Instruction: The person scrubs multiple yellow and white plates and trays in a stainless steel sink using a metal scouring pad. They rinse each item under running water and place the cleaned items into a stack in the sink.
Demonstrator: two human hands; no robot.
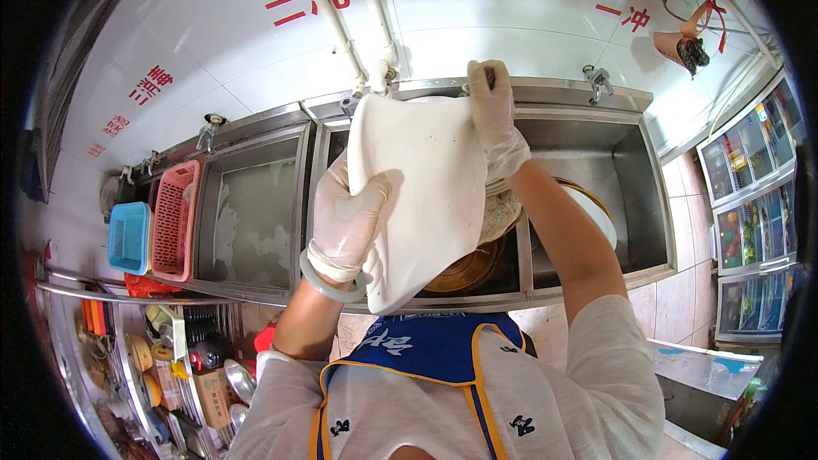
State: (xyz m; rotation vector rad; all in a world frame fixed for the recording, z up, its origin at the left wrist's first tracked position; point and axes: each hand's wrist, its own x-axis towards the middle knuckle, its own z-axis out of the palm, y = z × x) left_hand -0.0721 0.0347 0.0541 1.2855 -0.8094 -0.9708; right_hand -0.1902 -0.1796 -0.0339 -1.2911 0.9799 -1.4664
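Note:
Before me is a large white dish (425, 172) with a wavy, uneven outline, tilted up over the middle sink basin. My left hand (350, 214), in a translucent glove, grips its left edge with the thumb across the face. At the dish's upper right edge is my right hand (497, 118), also gloved, its fingers curled around a small dark scrubber (490, 78) that is mostly hidden. Beneath the dish, partly covered, are stacked plates (501, 217) and a brown round vessel (470, 271) in the middle basin.
The right basin (613, 160) holds a white plate (594, 214). Cloudy water (255, 217) lies in the left basin, beside pink (172, 223) and blue (130, 236) plastic baskets. Taps (597, 83) and pipes (335, 29) line the wall. Shelves with goods (211, 396) stand lower left.

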